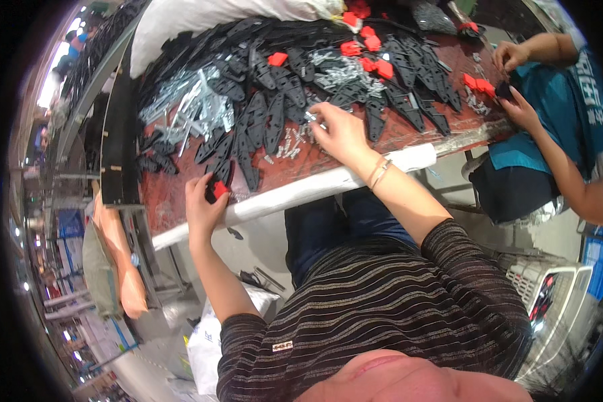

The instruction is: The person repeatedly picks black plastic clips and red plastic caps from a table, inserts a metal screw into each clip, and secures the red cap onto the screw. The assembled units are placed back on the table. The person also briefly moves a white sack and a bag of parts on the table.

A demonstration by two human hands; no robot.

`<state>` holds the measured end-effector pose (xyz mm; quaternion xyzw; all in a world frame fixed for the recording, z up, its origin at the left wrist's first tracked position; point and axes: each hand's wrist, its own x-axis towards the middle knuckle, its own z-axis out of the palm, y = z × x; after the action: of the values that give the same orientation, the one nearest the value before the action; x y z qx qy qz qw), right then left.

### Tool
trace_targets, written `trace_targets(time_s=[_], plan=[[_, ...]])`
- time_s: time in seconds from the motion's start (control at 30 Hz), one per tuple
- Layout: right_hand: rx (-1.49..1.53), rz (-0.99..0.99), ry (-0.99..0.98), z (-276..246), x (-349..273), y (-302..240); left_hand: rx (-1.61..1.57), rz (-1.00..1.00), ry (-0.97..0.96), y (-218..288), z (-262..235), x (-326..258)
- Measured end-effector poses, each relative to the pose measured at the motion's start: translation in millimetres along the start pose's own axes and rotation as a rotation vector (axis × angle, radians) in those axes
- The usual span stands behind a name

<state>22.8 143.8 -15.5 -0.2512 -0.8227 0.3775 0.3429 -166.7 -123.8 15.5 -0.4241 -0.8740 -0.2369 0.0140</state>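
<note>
Close to the table's near edge, my left hand [205, 206] grips a black plastic part with a red piece [220, 189] on it. Further right, my right hand [342, 136] pinches a small silvery metal piece [309, 116] between thumb and fingers, over the table. Below that hand lie several small metal springs or pins [289, 144]. Flat, pointed black plastic parts [273, 124] spread across the middle, between my two hands. Bright metal strips [197, 110] are heaped beyond my left hand. Red plastic pieces [371, 43] lie among the black parts at the far side.
A white padded roll [301, 190] lines the near edge of the red table [164, 214]. At the right, a co-worker's hands [516, 94] handle a dark part beside red pieces. A white sack [201, 23] lies at the back; a white plastic basket [563, 288] stands lower right.
</note>
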Motion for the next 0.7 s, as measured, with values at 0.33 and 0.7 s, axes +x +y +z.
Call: trace_targets(time_s=[0.33, 0.7], plan=[[0.048, -0.129, 0.045, 1, -1, 9, -0.134, -0.115, 0.146, -13, 2, -19], [0.040, -0.062, 0.051, 1, -3, 4, 0.093, -0.310, 0.433, -77, 0, -19]])
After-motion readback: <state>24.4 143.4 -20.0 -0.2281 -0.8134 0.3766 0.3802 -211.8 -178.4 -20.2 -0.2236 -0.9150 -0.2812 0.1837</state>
